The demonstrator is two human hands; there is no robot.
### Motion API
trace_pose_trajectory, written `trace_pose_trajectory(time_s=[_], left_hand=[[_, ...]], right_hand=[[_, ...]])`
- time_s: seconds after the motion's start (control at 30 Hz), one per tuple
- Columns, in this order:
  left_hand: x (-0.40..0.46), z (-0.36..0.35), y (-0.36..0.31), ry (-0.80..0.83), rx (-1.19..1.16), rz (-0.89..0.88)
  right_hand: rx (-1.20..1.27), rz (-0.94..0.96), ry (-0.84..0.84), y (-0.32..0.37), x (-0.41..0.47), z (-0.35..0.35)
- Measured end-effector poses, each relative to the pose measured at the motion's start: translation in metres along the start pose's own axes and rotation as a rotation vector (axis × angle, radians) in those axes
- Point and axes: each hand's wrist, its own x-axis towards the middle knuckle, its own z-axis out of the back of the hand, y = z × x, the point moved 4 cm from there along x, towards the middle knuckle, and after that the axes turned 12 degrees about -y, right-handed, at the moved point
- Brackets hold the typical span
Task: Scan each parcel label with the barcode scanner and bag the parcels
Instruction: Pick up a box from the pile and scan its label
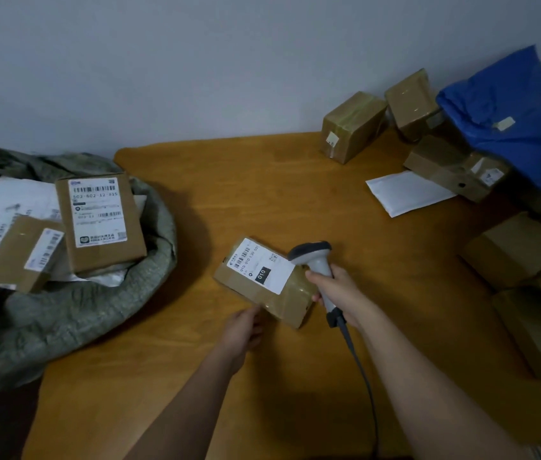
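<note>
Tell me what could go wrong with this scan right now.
The barcode scanner in the right hand hangs very close over the label, probably past its barcode end, so it may misread. The left hand touches only the parcel's near corner, so it could slide. The cable trails across the table and might snag.
</note>
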Motion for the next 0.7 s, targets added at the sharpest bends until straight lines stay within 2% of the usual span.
trace_pose_trajectory(time_s=[0.13, 0.37, 0.5, 0.7], left_hand=[[-0.012, -0.005, 0.001, 0.045, -0.087, 0.007], [-0.020, -0.005, -0.009, 0.028, -0.209, 0.023], [-0.024, -0.007, -0.012, -0.029, -0.246, 0.031], [-0.031, -0.010, -0.016, 0.004, -0.260, 0.045]], right_hand=[[0.012, -0.016, 0.029, -0.013, -0.012, 0.004], [0.013, -0.067, 0.063, -0.018, -0.025, 0.011], [0.047, -0.063, 0.023, -0.002, -0.028, 0.016], [0.037, 0.033, 0.006, 0.052, -0.048, 0.037]])
